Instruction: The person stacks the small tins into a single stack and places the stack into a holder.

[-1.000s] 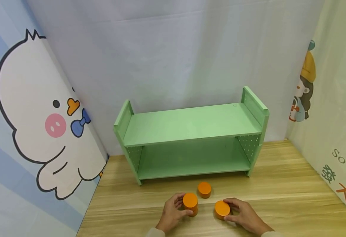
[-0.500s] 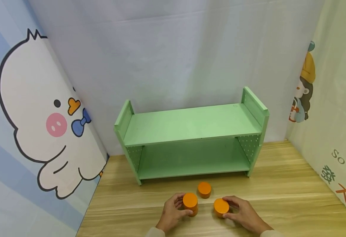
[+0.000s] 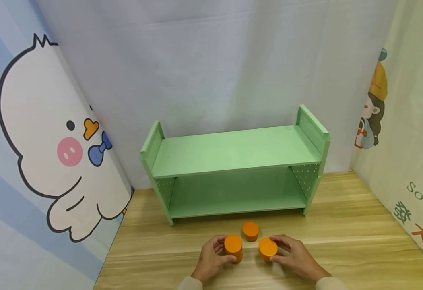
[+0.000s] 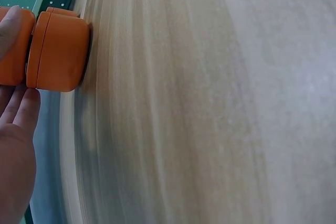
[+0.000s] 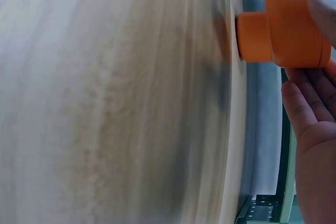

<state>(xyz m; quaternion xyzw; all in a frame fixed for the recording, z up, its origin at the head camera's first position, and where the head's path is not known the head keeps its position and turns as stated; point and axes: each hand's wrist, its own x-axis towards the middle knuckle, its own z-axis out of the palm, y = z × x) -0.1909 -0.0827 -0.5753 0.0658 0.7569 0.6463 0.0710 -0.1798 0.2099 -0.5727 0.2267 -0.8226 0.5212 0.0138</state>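
Two short round orange containers stand one upon the other as a stack [image 3: 234,248] on the table. My left hand [image 3: 209,258] holds the stack's upper container [image 4: 14,51] between thumb and fingers; the lower container [image 4: 60,51] stands on the wood. To the right, my right hand [image 3: 296,257] grips another round orange container [image 3: 267,249] with thumb and fingertips. The right wrist view shows this held container [image 5: 295,29] raised off the table. One more orange container [image 3: 250,231] stands alone behind, between the hands and the shelf.
A pale green two-tier shelf [image 3: 236,153] with raised sides stands at the back of the wood-grain table [image 3: 341,225]. Behind it hangs a plain light cloth [image 3: 211,68]. Printed cloths with cartoon figures flank the table left and right.
My right hand has moved left and slightly away from me with its container, nearing the stack. The left hand and the stack stay in place.
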